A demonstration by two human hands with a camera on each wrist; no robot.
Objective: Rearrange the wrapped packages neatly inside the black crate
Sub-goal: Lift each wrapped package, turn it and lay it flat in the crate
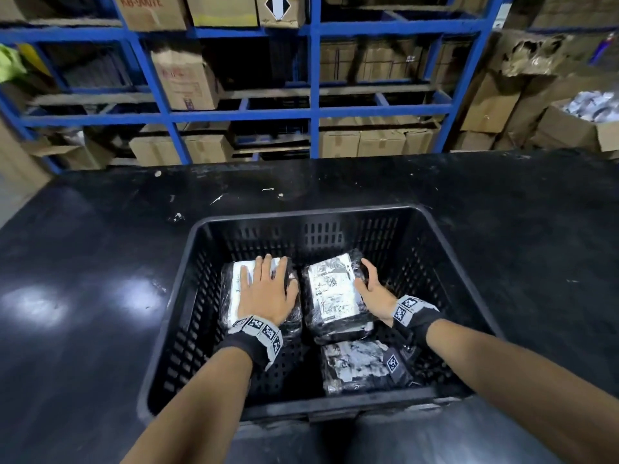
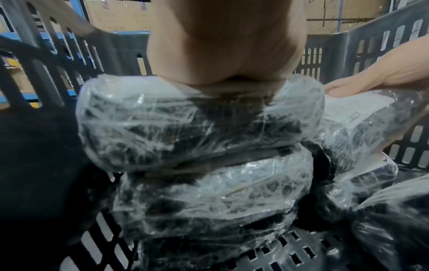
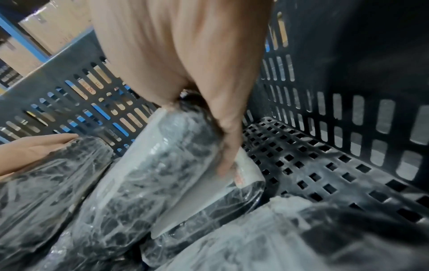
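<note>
While I look down from the head view, the black crate [image 1: 445, 239] sits on the dark worktop [image 1: 100, 262], and every place below is told from that crate. Inside it, my left hand [image 1: 268, 291] lies flat with fingers spread on the package at its far left [image 1: 234, 279], and my right hand [image 1: 371, 284] curls over the right edge of the tilted package at its middle [image 1: 331, 293]. A third package [image 1: 355, 366] lies crumpled by the crate's near wall. I judge two stacks roughly placed, with the tilted one and the near one left to straighten.

From the left wrist, my palm presses the top of a two-high stack [image 2: 197, 132] wrapped in clear, wrinkled film over dark contents.

From the right wrist, my fingers [image 3: 228, 146] grip the tilted package's edge beside a white label sheet [image 3: 192, 198], towards the crate's open right side.
</note>
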